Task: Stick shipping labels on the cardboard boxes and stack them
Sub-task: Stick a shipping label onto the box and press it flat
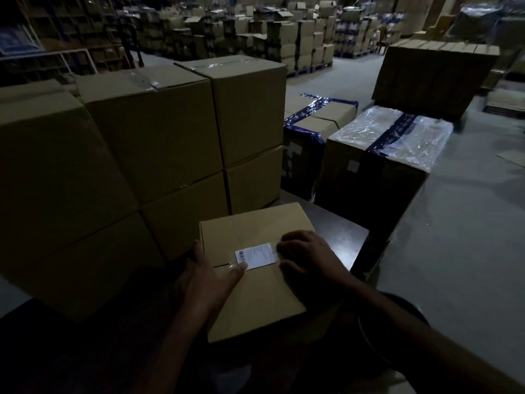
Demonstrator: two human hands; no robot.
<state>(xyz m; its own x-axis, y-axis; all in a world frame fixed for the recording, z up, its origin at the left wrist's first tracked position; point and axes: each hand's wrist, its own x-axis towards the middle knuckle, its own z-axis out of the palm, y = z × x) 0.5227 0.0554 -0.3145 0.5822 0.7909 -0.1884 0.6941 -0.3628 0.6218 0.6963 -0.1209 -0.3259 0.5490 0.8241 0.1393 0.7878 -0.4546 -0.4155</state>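
1. Fingers (279, 245) of the right hand (305, 258) curl onto the small white barcode label's (255, 255) edge; left hand (211, 275) lies flat, thumb pinning it.
2. Stacked brown cardboard boxes (159, 132) stand just behind.
3. The small brown cardboard box (252, 291) sits on the dark tabletop (341, 240), probably for pressing.

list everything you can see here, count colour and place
small cardboard box: one, tan, near centre under both hands
shipping label: one, white, on that box's top
stacked cardboard boxes: about six showing, brown, left, two layers
blue-taped boxes: two, brown, one with a clear film top, right of the stack
warehouse box stacks: many, brown, far background
left hand: one, fingers flat by the label's left end
right hand: one, fingertips at the label's right end
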